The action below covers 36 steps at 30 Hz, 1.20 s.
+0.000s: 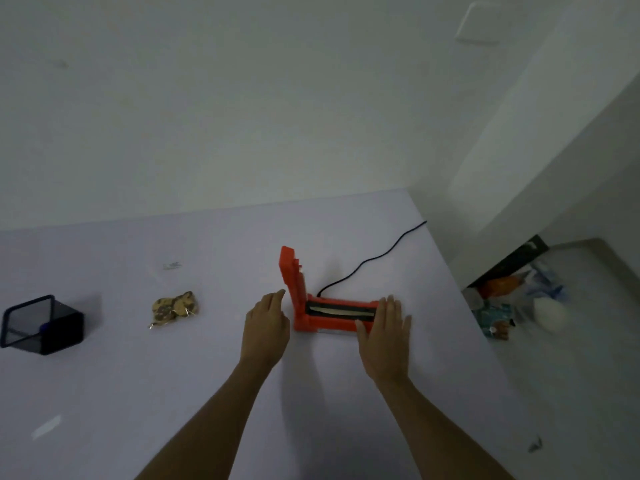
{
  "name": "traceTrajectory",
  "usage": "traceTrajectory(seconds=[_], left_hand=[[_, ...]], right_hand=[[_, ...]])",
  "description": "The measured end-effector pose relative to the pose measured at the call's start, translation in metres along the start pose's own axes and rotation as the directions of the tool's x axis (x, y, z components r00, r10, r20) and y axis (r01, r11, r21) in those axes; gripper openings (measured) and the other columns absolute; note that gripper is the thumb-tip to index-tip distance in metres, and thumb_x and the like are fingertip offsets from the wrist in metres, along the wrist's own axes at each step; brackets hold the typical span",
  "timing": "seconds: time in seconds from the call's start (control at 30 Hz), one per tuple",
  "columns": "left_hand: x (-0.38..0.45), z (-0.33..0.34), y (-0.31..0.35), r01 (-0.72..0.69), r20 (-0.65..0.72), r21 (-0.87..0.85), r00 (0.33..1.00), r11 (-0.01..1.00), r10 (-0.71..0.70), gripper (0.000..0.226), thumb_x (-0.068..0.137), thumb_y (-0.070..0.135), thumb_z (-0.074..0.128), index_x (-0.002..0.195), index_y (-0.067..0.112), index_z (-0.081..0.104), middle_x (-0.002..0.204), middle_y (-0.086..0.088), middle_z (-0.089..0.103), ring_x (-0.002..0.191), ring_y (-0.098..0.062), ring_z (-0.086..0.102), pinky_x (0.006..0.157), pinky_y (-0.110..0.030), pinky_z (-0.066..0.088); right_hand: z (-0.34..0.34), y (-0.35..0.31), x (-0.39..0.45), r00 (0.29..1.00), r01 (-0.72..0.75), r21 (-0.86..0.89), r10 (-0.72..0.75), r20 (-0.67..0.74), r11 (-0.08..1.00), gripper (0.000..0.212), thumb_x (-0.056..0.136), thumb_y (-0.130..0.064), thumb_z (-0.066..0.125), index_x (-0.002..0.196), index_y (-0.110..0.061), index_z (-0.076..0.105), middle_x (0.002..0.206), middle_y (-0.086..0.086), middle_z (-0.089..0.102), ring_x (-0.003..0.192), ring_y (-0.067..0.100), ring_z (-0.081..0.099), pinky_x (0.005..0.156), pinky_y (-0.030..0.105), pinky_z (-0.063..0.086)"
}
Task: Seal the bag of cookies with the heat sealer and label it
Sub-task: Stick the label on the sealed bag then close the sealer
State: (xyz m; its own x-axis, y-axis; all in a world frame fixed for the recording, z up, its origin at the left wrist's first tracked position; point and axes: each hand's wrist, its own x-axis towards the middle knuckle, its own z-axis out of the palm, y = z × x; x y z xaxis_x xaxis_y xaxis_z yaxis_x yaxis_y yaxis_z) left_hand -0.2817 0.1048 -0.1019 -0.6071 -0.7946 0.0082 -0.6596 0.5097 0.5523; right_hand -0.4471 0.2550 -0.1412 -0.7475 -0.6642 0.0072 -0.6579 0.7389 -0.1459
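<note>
An orange heat sealer (327, 315) lies on the white table (207, 375), its lid standing upright at the left end and its sealing strip exposed. My left hand (266, 325) hovers just left of the lid, fingers apart, holding nothing. At the sealer's right end rests my right hand (384, 332), flat with fingers apart. The clear bag of brown cookies (175, 308) sits well to the left, apart from both hands. A small white slip (46, 427), possibly a label, lies near the front left.
A black power cord (374, 259) runs from the sealer to the table's right edge. A dark mesh pen holder (40, 325) stands at the far left. Beyond the right edge, several blurred packages (509, 306) lie on the floor. A wall rises behind the table.
</note>
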Motion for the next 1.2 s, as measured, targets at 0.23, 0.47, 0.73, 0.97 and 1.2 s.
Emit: traceTrajectory(seconds=[0.23,0.47,0.73,0.97,1.2], left_hand=[[0.008,0.010,0.008,0.007,0.089,0.015,0.996,1.000,-0.009,0.034,0.087,0.001,0.049,0.120,0.002,0.052,0.112,-0.015,0.060,0.095,-0.029,0.058,0.085,-0.037,0.050],[0.008,0.012,0.017,0.033,0.068,0.000,0.997,0.999,-0.033,0.020,0.086,0.001,0.052,0.106,0.003,0.054,0.099,-0.014,0.062,0.083,-0.027,0.059,0.076,-0.034,0.049],[0.007,0.034,0.017,-0.019,0.160,-0.070,0.987,0.997,0.030,0.066,0.093,0.016,0.046,0.150,0.007,0.013,0.151,-0.013,0.032,0.131,-0.029,0.041,0.105,-0.043,0.041],[0.005,0.054,0.024,-0.131,0.279,0.169,0.957,0.977,0.080,0.072,0.096,0.020,0.038,0.147,0.003,-0.011,0.158,-0.016,-0.008,0.145,-0.035,-0.005,0.117,-0.043,0.020],[0.004,0.061,0.023,-0.107,0.234,0.168,0.970,0.980,0.066,0.077,0.092,0.011,0.044,0.148,0.005,-0.008,0.159,-0.013,-0.007,0.146,-0.033,-0.005,0.114,-0.041,0.031]], right_hand=[[0.020,0.011,-0.005,0.999,-0.024,0.073,0.021,0.033,0.997,0.088,0.091,-0.062,0.019,0.147,0.006,0.020,0.152,0.024,0.029,0.142,0.035,0.026,0.116,0.042,0.014],[0.023,0.012,-0.004,1.000,-0.010,0.124,0.006,0.026,0.992,0.086,0.091,-0.059,0.025,0.147,0.006,0.016,0.154,0.024,0.025,0.143,0.036,0.024,0.115,0.040,0.020],[0.024,0.018,-0.004,0.998,0.029,0.210,-0.038,0.043,0.977,0.091,0.088,-0.042,0.062,0.149,0.004,0.014,0.156,0.022,0.020,0.145,0.033,0.015,0.115,0.042,0.024],[0.025,0.027,-0.003,0.996,0.036,0.254,-0.056,0.070,0.966,0.092,0.086,-0.045,0.064,0.150,0.000,0.016,0.156,0.019,0.023,0.144,0.034,0.022,0.111,0.039,0.025],[0.027,0.026,0.001,0.994,0.017,0.300,-0.048,0.096,0.954,0.092,0.088,-0.045,0.061,0.151,-0.002,0.009,0.159,0.017,0.014,0.147,0.032,0.012,0.112,0.036,0.018]])
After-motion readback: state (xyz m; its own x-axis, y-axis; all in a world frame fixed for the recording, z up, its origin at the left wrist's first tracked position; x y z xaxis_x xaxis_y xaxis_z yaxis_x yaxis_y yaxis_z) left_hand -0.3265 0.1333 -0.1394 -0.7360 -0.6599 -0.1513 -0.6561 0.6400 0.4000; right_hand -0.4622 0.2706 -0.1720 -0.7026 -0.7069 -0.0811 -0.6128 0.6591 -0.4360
